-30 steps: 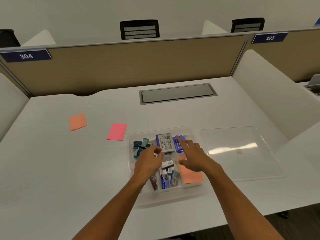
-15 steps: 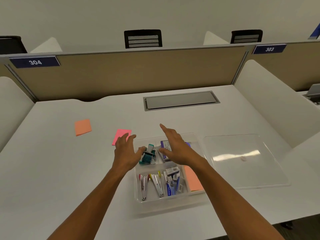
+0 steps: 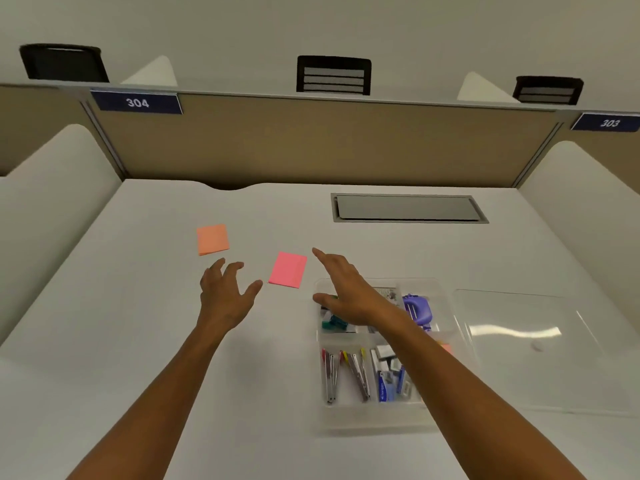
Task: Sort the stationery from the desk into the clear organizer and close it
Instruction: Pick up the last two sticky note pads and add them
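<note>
Both spread wide, empty: left hand point(image 3: 225, 299) near orange pad point(image 3: 212, 239), right hand point(image 3: 343, 289) beside pink pad point(image 3: 288, 270), mid-desk, left of clear organizer point(image 3: 446, 296). Risk: thin pads sliding on smooth desk point(image 3: 104, 341) under flat fingers.

right hand point(image 3: 349, 292) and forearm cover much of clear organizer point(image 3: 446, 306) rear compartments; box label there mostly hidden. orange pad in the right compartment point(image 3: 446, 348) shows only a sliver. both arms cut off at bottom edge. staple box print too blurred to read.
</note>
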